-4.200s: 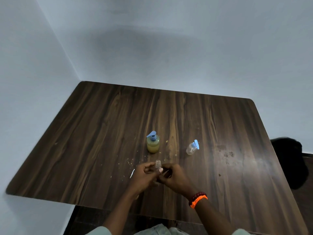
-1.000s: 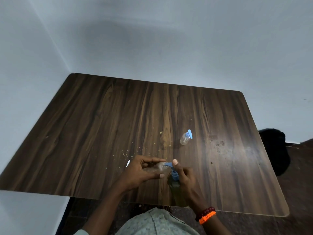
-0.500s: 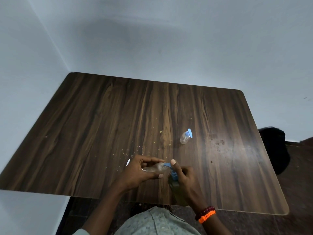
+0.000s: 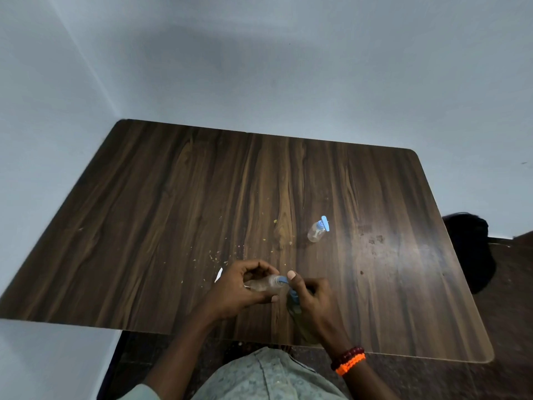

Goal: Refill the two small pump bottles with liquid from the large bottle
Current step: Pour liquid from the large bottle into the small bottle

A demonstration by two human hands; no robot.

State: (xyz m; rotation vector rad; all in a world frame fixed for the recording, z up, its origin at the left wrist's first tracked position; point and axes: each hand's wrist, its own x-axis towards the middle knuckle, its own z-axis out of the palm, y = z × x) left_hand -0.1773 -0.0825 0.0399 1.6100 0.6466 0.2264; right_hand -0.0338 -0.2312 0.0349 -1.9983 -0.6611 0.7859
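We see a dark brown table [image 4: 173,212] with a streaky wood-grain pattern of lighter tan bands, dotted with pale yellowish crumbs [image 4: 215,256] and a few dark stains [image 4: 375,240]. On it stands a small clear plastic bottle with a light blue pump top [image 4: 317,230]. Another clear small bottle [image 4: 265,282] meets a light blue spout [image 4: 284,280]; the large bottle [image 4: 297,316] beneath looks murky yellow-green. A dark red bead bracelet [image 4: 346,356] and a bright orange braided band [image 4: 350,366] ring one wrist. The shirt [image 4: 268,376] is grey-green with a fine speckled print. The walls [image 4: 288,67] are pale blue-grey. A small white scrap [image 4: 218,275] lies on the wood.
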